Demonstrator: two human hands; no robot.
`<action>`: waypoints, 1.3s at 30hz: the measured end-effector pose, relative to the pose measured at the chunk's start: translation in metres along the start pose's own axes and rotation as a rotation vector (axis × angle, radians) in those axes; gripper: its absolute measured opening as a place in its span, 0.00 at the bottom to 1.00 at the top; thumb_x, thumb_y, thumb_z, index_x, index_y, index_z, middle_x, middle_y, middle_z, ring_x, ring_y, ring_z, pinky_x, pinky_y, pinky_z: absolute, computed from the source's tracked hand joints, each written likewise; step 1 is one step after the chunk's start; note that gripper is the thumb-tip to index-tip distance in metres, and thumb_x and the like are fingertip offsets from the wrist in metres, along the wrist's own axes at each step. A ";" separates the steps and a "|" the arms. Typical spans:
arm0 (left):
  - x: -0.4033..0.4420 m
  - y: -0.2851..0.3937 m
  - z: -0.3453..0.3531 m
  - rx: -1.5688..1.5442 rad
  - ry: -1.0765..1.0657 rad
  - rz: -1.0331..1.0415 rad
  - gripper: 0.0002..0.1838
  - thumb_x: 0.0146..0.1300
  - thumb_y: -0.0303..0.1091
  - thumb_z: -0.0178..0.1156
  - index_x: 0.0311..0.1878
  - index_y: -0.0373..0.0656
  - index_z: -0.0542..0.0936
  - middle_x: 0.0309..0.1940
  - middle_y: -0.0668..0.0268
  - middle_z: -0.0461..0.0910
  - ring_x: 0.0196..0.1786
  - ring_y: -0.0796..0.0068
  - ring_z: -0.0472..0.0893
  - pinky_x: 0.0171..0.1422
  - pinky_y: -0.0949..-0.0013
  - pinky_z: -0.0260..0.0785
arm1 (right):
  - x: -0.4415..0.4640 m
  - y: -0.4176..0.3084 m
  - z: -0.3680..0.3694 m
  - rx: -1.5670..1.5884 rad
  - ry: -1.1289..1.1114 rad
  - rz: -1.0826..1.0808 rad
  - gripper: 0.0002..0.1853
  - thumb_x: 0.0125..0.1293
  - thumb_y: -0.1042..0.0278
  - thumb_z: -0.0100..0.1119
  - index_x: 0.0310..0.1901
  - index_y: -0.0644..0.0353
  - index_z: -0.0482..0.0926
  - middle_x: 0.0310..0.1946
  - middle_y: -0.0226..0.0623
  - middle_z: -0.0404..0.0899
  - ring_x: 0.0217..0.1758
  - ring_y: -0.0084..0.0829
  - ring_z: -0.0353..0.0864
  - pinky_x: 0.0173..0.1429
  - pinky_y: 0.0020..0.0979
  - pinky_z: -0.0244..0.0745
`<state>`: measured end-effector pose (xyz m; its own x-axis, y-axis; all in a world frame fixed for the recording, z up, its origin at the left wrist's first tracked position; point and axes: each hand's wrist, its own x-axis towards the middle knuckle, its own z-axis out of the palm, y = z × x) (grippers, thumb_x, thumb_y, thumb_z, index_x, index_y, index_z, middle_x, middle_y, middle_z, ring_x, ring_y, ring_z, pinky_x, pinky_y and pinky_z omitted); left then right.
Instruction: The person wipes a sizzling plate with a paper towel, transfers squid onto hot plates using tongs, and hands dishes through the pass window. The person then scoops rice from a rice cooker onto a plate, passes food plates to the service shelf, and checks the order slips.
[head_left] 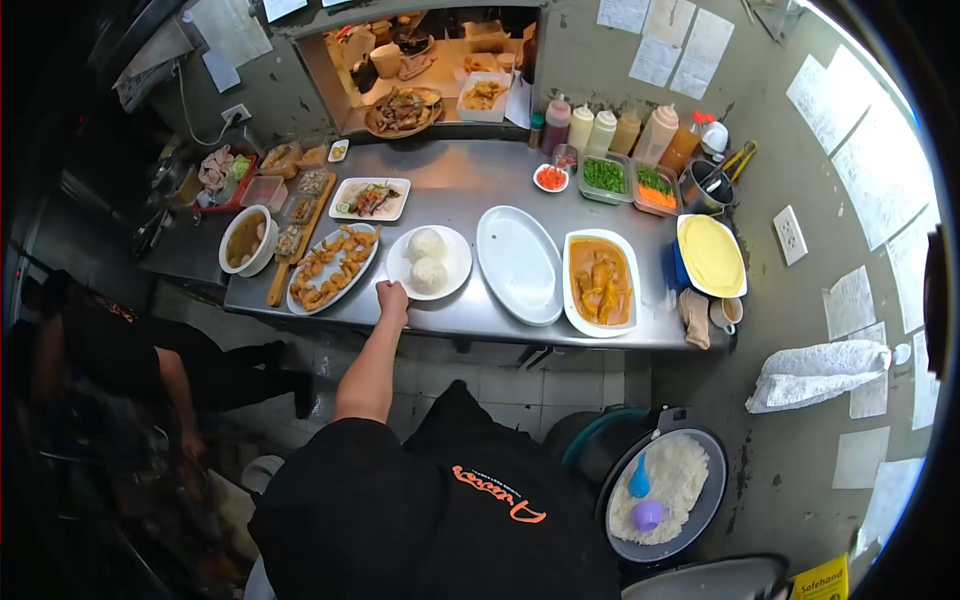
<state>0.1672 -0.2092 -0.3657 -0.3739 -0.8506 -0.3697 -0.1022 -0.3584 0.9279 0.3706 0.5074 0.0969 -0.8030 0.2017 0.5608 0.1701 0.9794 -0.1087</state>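
My left hand (392, 299) is closed at the near left rim of a round white plate (458, 262), which bears two mounds of white rice (428, 243). Left of it, an oval plate holds fried pieces (333, 267). To the right lie a bare oval white plate (519, 265) and a white dish of orange curry (600, 282). Behind my hand stands a small rectangular plate with meat and greens (370, 199). My right hand does not show; only the black shirt is visible on that side.
Sauce bottles (657, 135) and tubs of chopped greens (604, 174) line the back right of the steel counter (450, 170). A rice pot (668, 490) with scoops stands low at right. Another person (150, 350) is at the left. A pass-through window (440, 60) holds more food.
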 end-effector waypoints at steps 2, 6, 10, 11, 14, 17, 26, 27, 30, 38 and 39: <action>-0.005 0.005 0.005 -0.008 -0.026 0.027 0.09 0.65 0.26 0.51 0.46 0.36 0.67 0.44 0.53 0.75 0.44 0.64 0.79 0.37 0.61 0.78 | 0.034 -0.079 0.045 -0.353 0.016 -0.056 0.16 0.65 0.61 0.58 0.53 0.51 0.80 0.56 0.53 0.72 0.54 0.53 0.77 0.55 0.47 0.76; 0.009 -0.012 -0.007 0.141 0.032 0.053 0.10 0.67 0.28 0.52 0.49 0.35 0.68 0.44 0.54 0.75 0.46 0.65 0.77 0.50 0.62 0.73 | 0.042 -0.101 0.173 -0.426 -0.264 -0.094 0.28 0.56 0.75 0.60 0.62 0.66 0.72 0.69 0.60 0.61 0.73 0.61 0.58 0.75 0.50 0.59; -0.007 -0.004 -0.025 0.172 -0.066 0.076 0.11 0.69 0.28 0.52 0.52 0.35 0.69 0.44 0.57 0.76 0.46 0.68 0.77 0.50 0.66 0.71 | 0.051 -0.158 0.229 -0.159 -0.265 -0.274 0.24 0.66 0.68 0.61 0.63 0.66 0.72 0.61 0.61 0.71 0.65 0.58 0.70 0.69 0.48 0.66; -0.021 0.012 -0.031 0.233 -0.088 0.084 0.11 0.70 0.28 0.52 0.53 0.35 0.69 0.45 0.57 0.76 0.45 0.69 0.78 0.49 0.67 0.72 | 0.059 -0.197 0.239 0.155 -0.361 -0.207 0.24 0.68 0.66 0.60 0.63 0.66 0.72 0.56 0.57 0.75 0.59 0.51 0.75 0.64 0.43 0.70; -0.046 0.050 -0.045 0.188 -0.202 0.044 0.13 0.73 0.29 0.51 0.57 0.37 0.68 0.47 0.59 0.76 0.46 0.72 0.78 0.49 0.68 0.74 | 0.082 -0.336 0.279 0.902 -0.770 0.271 0.21 0.74 0.66 0.55 0.64 0.65 0.72 0.47 0.42 0.82 0.47 0.29 0.81 0.53 0.31 0.76; -0.041 0.088 -0.063 0.057 -0.330 -0.117 0.11 0.74 0.28 0.50 0.56 0.38 0.68 0.46 0.60 0.77 0.45 0.75 0.77 0.51 0.69 0.72 | 0.110 -0.483 0.321 1.123 -1.051 0.102 0.23 0.77 0.58 0.51 0.65 0.65 0.71 0.46 0.39 0.82 0.44 0.26 0.81 0.51 0.29 0.77; 0.038 0.188 -0.091 -0.017 -0.270 -0.115 0.11 0.76 0.28 0.48 0.57 0.38 0.67 0.47 0.60 0.79 0.48 0.78 0.76 0.55 0.71 0.69 | 0.110 -0.853 0.581 1.633 -1.602 0.132 0.26 0.77 0.54 0.51 0.62 0.71 0.68 0.52 0.49 0.78 0.48 0.32 0.80 0.53 0.35 0.78; 0.052 0.189 -0.091 -0.066 -0.251 0.013 0.12 0.76 0.29 0.48 0.58 0.39 0.66 0.48 0.60 0.79 0.50 0.77 0.77 0.56 0.71 0.69 | 0.106 -0.886 0.605 1.637 -1.596 0.220 0.24 0.77 0.55 0.50 0.60 0.70 0.69 0.50 0.48 0.79 0.47 0.32 0.80 0.52 0.35 0.78; 0.083 0.217 -0.095 -0.033 -0.187 -0.006 0.12 0.77 0.31 0.48 0.58 0.39 0.65 0.47 0.60 0.80 0.51 0.77 0.77 0.57 0.72 0.69 | 0.098 -0.923 0.636 1.597 -1.589 0.311 0.19 0.77 0.58 0.50 0.55 0.69 0.71 0.44 0.44 0.80 0.42 0.30 0.79 0.50 0.35 0.79; 0.167 0.239 -0.075 -0.072 -0.042 0.016 0.11 0.77 0.30 0.48 0.57 0.40 0.66 0.49 0.63 0.77 0.49 0.78 0.76 0.59 0.71 0.69 | 0.108 -0.938 0.606 1.800 -1.433 0.348 0.13 0.74 0.66 0.54 0.48 0.71 0.74 0.35 0.40 0.79 0.31 0.29 0.76 0.41 0.32 0.76; 0.173 0.249 -0.066 -0.073 -0.041 -0.002 0.11 0.77 0.30 0.48 0.58 0.40 0.66 0.49 0.63 0.77 0.49 0.78 0.76 0.58 0.71 0.69 | 0.113 -0.939 0.599 1.766 -1.423 0.337 0.13 0.74 0.66 0.54 0.48 0.71 0.74 0.34 0.40 0.79 0.30 0.29 0.76 0.40 0.33 0.76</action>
<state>0.1376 -0.4710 -0.2018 -0.4111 -0.8341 -0.3677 -0.0356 -0.3884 0.9208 -0.2222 -0.3844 -0.2296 -0.7503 -0.5988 -0.2800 0.4786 -0.1998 -0.8550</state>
